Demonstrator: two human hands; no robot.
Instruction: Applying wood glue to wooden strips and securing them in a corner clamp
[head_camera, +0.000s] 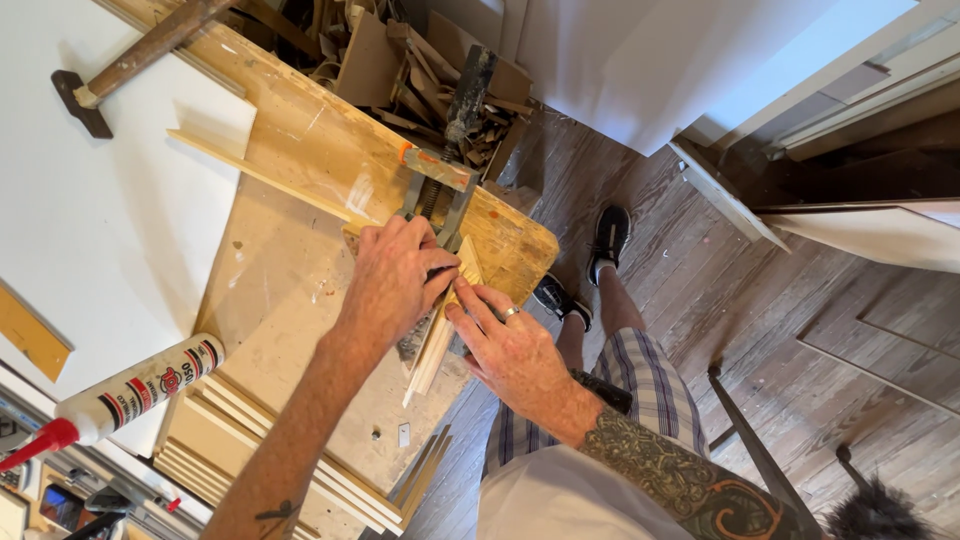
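My left hand (395, 280) lay curled over the upper end of a pale, narrow wooden moulding strip (435, 345), fingers pressed down on it. My right hand (510, 345) pinched its edge with flat fingers. The strip was light, ribbed and straight, its long axis running from the orange-and-grey metal clamp (440, 185) toward me. It rested on the scuffed, glue-stained plywood bench (290, 290), near a white tube of adhesive with a red nozzle (120, 395).

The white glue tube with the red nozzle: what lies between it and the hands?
In the head view, only bare, glue-stained plywood bench top separates the white glue tube from the left hand.
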